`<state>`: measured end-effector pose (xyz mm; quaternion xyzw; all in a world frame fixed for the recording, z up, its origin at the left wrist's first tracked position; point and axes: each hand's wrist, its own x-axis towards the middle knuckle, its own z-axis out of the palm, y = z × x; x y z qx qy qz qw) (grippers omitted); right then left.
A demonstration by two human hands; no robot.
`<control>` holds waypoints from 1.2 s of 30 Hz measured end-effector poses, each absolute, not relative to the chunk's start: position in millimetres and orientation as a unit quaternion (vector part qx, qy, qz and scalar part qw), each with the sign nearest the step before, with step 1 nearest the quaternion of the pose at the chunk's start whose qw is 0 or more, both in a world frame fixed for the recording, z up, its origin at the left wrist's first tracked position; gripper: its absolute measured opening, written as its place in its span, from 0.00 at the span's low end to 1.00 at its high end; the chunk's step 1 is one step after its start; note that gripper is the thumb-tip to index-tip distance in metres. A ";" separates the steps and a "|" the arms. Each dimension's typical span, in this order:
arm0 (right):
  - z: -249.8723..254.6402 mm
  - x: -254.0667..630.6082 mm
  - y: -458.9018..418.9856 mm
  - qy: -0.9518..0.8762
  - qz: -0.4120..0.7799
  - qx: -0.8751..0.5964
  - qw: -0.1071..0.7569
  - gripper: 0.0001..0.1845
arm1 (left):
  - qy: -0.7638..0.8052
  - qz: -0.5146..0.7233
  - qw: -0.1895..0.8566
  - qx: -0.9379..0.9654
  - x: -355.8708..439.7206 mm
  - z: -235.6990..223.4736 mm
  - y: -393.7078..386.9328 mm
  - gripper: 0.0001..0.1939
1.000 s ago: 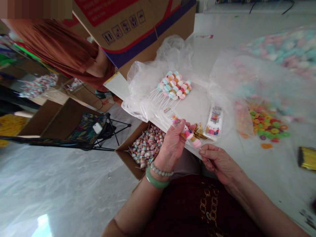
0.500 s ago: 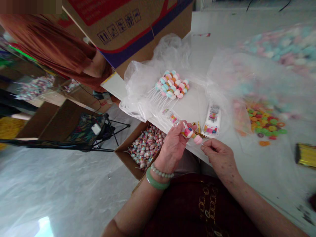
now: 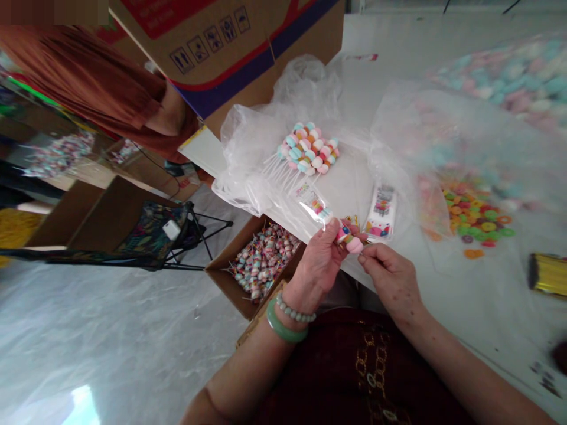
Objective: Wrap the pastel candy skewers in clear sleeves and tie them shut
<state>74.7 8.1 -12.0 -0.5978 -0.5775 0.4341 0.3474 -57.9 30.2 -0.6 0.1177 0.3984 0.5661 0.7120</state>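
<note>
My left hand (image 3: 321, 260) is closed around a printed clear bag (image 3: 313, 202) with a marshmallow skewer (image 3: 353, 244) partly inside it. The pink end marshmallow sticks out towards my right hand (image 3: 392, 274), whose thumb and forefinger pinch the thin white stick just below it. Gold twist ties (image 3: 352, 220) lie behind my left fingers, mostly hidden. Just beyond is a stack of printed bags (image 3: 381, 212). Farther back, a pile of unwrapped marshmallow skewers (image 3: 308, 147) rests on a plastic sheet.
An open carton (image 3: 228, 280) of wrapped skewers stands below the table edge. Gummy rings (image 3: 476, 215) and a large bag of marshmallows (image 3: 522, 77) lie to the right, near a gold bundle (image 3: 550, 273). A big cardboard box (image 3: 248, 65) stands behind. At left are a person's sleeve (image 3: 133, 88) and a folding chair (image 3: 150, 227).
The skewer sits deeper in the bag, with less of it showing below my left fingers. My right hand has shifted up against the pink marshmallow, and my left hand slightly right.
</note>
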 end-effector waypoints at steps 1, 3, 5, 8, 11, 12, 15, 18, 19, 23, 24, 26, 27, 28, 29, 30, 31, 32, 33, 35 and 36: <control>-12.2 75.1 8.3 -0.557 0.463 -0.592 0.353 0.11 | 0.392 0.551 0.729 0.104 -59.8 -1.3 30.8 0.14; -12.8 77.1 8.4 -0.527 0.499 -0.586 0.359 0.10 | 0.381 0.529 0.754 0.079 -65.8 -2.0 33.1 0.16; -13.0 79.4 8.2 -0.516 0.518 -0.581 0.357 0.10 | 0.370 0.535 0.757 0.064 -73.6 -1.2 36.9 0.16; -12.5 80.3 7.9 -0.515 0.539 -0.572 0.343 0.10 | 0.349 0.570 0.742 0.050 -83.1 2.5 43.4 0.16; -11.6 77.7 8.8 -0.515 0.539 -0.574 0.339 0.09 | 0.342 0.588 0.731 0.053 -85.1 5.5 47.6 0.14; -11.6 76.6 9.3 -0.516 0.532 -0.579 0.340 0.10 | 0.344 0.592 0.727 0.053 -84.3 5.8 48.2 0.13; -13.0 75.2 10.7 -0.515 0.514 -0.597 0.339 0.10 | 0.359 0.605 0.709 0.046 -81.2 5.0 47.9 0.10; -16.7 76.4 11.6 -0.508 0.515 -0.608 0.328 0.09 | 0.383 0.619 0.684 0.053 -78.9 3.2 45.1 0.08; -18.1 77.0 11.8 -0.504 0.517 -0.611 0.325 0.08 | 0.390 0.623 0.676 0.061 -78.0 2.7 43.8 0.07; -22.5 78.5 12.4 -0.505 0.504 -0.624 0.317 0.09 | 0.402 0.627 0.659 0.102 -71.2 0.3 38.5 0.05; -22.6 78.5 12.3 -0.510 0.496 -0.627 0.316 0.09 | 0.405 0.625 0.659 0.108 -68.9 -0.4 37.5 0.05; -21.4 77.9 11.9 -0.522 0.477 -0.631 0.319 0.09 | 0.412 0.621 0.656 0.117 -64.7 -2.1 35.9 0.06; -20.0 77.2 11.5 -0.528 0.468 -0.630 0.324 0.09 | 0.415 0.619 0.656 0.119 -62.9 -3.0 35.3 0.06; -18.2 76.4 11.2 -0.534 0.460 -0.628 0.331 0.09 | 0.416 0.616 0.658 0.120 -61.4 -3.7 34.9 0.07; -16.2 75.5 10.9 -0.540 0.454 -0.622 0.339 0.09 | 0.414 0.612 0.663 0.121 -60.3 -4.4 34.5 0.07; -14.3 74.7 10.8 -0.546 0.452 -0.615 0.347 0.09 | 0.410 0.607 0.670 0.120 -59.6 -4.7 34.2 0.07; -12.6 74.1 10.8 -0.549 0.455 -0.606 0.352 0.09 | 0.405 0.601 0.679 0.117 -59.3 -4.9 33.9 0.07; -11.4 73.9 11.0 -0.549 0.462 -0.600 0.354 0.10 | 0.400 0.596 0.688 0.112 -59.5 -4.8 33.8 0.07; -10.9 74.0 11.3 -0.544 0.472 -0.597 0.352 0.09 | 0.394 0.590 0.696 0.106 -60.0 -4.6 33.7 0.08; -11.5 75.2 11.9 -0.529 0.493 -0.597 0.346 0.09 | 0.382 0.576 0.717 0.090 -61.8 -4.0 33.6 0.10; -12.5 76.0 12.1 -0.524 0.501 -0.597 0.343 0.09 | 0.378 0.566 0.728 0.082 -62.9 -3.8 33.6 0.11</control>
